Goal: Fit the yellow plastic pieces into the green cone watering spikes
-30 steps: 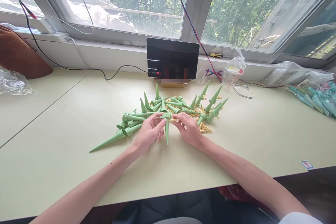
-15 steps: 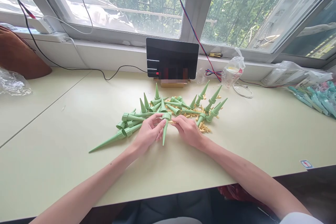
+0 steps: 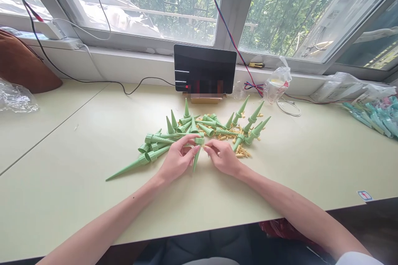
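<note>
My left hand (image 3: 177,159) is closed on a green plastic watering spike (image 3: 196,161), its collar up and its pointed tip down. Against the spike's side, just below the collar, my right hand (image 3: 224,158) pinches a small yellow peg (image 3: 203,146), mostly covered by the fingertips. Beyond both hands lies a heap of similar green spikes (image 3: 161,152), some on their sides and some standing point up. Loose yellow pegs (image 3: 244,152) are scattered at the heap's right, and several stick out from the spikes there.
A dark tablet (image 3: 205,68) leans on a cardboard stand (image 3: 203,100) behind the heap. A bagged cup (image 3: 275,87) and a white cable (image 3: 289,107) are at back right, with turquoise items (image 3: 377,118) farther right. A brown bag (image 3: 29,64) sits at far left.
The yellow peg now shows less between my right fingers and the spike. My left thumb has shifted slightly right and up on the spike. The heap is unchanged.
</note>
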`<state>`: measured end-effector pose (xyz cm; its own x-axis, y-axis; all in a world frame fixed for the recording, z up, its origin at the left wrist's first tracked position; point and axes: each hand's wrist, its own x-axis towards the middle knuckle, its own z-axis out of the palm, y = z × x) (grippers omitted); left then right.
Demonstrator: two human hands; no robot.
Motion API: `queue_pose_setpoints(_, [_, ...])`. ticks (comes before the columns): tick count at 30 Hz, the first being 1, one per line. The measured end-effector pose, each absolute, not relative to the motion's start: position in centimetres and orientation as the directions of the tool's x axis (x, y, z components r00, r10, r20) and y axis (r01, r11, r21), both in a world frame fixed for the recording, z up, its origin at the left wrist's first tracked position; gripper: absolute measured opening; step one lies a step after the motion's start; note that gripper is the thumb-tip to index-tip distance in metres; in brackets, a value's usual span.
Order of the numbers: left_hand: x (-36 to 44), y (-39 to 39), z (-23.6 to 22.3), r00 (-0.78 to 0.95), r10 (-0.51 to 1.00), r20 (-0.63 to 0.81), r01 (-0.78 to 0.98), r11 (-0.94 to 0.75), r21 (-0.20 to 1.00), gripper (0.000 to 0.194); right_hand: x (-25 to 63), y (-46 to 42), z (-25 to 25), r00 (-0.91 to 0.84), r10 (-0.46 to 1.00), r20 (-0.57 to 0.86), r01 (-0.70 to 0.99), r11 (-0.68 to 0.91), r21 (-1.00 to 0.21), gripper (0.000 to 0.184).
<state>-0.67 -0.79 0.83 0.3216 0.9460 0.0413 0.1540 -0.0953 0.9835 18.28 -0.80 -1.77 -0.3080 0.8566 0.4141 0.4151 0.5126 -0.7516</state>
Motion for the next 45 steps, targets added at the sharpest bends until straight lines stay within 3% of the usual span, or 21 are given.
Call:
queue_pose_setpoints(8, [-0.7,-1.0,0.8,0.33,0.942,0.067,0.145,-0.121,0.982,0.037,18.3,-1.3,-0.8,-0.328,0.94,0.095,0.132,0.145,-0.981,0.03])
queue_pose_setpoints(14, [-0.7,-1.1,0.6,0.336,0.937,0.096,0.129,-0.146,0.981,0.036,18.3,-1.1,-0.5,-0.4,0.915,-0.053,-0.097,-0.1,-0.99,0.034])
queue_pose_setpoints(24, [-0.3,-1.0,1.2,0.301,0.952,0.06,0.107,-0.096,0.99,0.036,18.1,-1.0,-0.7,-0.374,0.927,-0.022,-0.14,-0.08,-0.987,0.038])
queue_pose_setpoints(45, [-0.2,-0.9,1.1,0.323,0.945,-0.054,0.025,0.048,0.999,0.042,18.2,-1.2,-0.3,-0.414,0.91,-0.018,-0.003,-0.021,-1.0,0.033])
